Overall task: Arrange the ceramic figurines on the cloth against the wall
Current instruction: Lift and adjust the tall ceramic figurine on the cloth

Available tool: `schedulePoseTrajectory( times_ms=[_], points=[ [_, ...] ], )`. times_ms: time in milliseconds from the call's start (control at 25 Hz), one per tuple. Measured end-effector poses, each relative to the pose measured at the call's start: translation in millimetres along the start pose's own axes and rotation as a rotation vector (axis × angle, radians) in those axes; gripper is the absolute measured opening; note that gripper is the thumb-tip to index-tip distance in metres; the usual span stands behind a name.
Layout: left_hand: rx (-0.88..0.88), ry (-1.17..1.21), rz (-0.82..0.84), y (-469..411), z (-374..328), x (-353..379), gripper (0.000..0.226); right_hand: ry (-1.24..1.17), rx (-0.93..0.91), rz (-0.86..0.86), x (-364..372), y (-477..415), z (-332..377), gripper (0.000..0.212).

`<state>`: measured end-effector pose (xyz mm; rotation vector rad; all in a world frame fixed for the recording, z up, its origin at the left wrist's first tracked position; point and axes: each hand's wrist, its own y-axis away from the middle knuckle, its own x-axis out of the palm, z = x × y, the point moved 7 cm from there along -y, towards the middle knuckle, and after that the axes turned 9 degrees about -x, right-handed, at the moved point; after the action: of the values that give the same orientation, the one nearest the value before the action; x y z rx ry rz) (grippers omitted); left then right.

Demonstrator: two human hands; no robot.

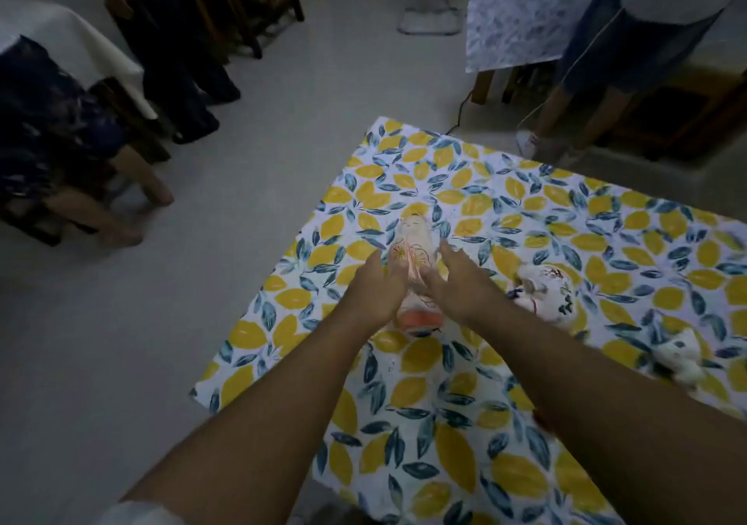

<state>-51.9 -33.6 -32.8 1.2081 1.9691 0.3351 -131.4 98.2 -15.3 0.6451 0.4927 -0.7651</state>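
Note:
A tall pale ceramic figurine (pixel 410 247) with a pink-orange base and gold line drawings stands on the lemon-print cloth (pixel 444 423). My left hand (pixel 374 294) wraps its left side and my right hand (pixel 456 282) its right side, so both hold it between them. To the right a rounder white figurine (pixel 549 292) with blue markings lies on the cloth. A small white figurine (pixel 679 356) lies further right, blurred.
The cloth lies on a pale floor (pixel 141 342). People stand or sit around: legs at the left (pixel 121 201), dark trousers at the back (pixel 190 71), and a person in blue at the right (pixel 586 79). A patterned tablecloth (pixel 517 11) and wooden furniture stand behind.

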Motion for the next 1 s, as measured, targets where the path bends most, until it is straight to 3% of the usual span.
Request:
schedulePoseTrajectory(
  times_ms=[120,240,440,600,1000],
  points=[
    [-0.173,0.186,0.102,-38.3,18.1,10.1,0.07,-0.202,0.099,0.008,16.4,-20.0,-12.1,0.077],
    [-0.207,0.245,0.162,-51.8,19.7,10.9,0.061,-0.305,0.112,-0.018,22.4,-26.3,-15.1,0.076],
    [0.058,0.358,0.28,-57.3,-15.6,-17.2,0.066,-0.432,-0.026,-0.154,-1.0,-29.2,0.5,0.098],
    [0.36,0.223,0.288,-53.7,-37.7,-39.3,0.071,-0.492,-0.212,-0.27,-0.8,-29.8,19.3,0.086],
    [0.475,0.142,0.23,-48.4,-15.1,-30.5,0.073,-0.521,-0.21,-0.309,24.2,-16.3,-2.0,0.073]
  ],
)
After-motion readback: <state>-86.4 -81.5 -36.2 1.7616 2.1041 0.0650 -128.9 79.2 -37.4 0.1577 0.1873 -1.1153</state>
